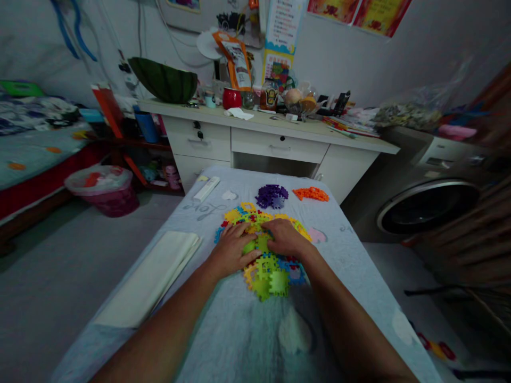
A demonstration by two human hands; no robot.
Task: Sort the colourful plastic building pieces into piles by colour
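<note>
A pile of flat plastic interlocking pieces (pixel 268 271) in yellow, green, blue and red lies in the middle of the cloth-covered table (pixel 247 340). My left hand (pixel 231 249) rests on the pile's left side, fingers curled round a green piece (pixel 250 247). My right hand (pixel 284 238) lies on top of the pile just right of it, fingers bent down onto the pieces; what it grips is hidden. A heap of purple pieces (pixel 272 196) and a heap of orange pieces (pixel 311 194) sit farther back, apart from both hands.
A folded cream cloth (pixel 154 276) lies along the table's left edge. A white remote (pixel 206 188) is at the far left corner. Beyond stand a cluttered white desk (pixel 275 142), a washing machine (pixel 431 197) on the right, a pink bin (pixel 104 189) and a bed (pixel 32 154) on the left.
</note>
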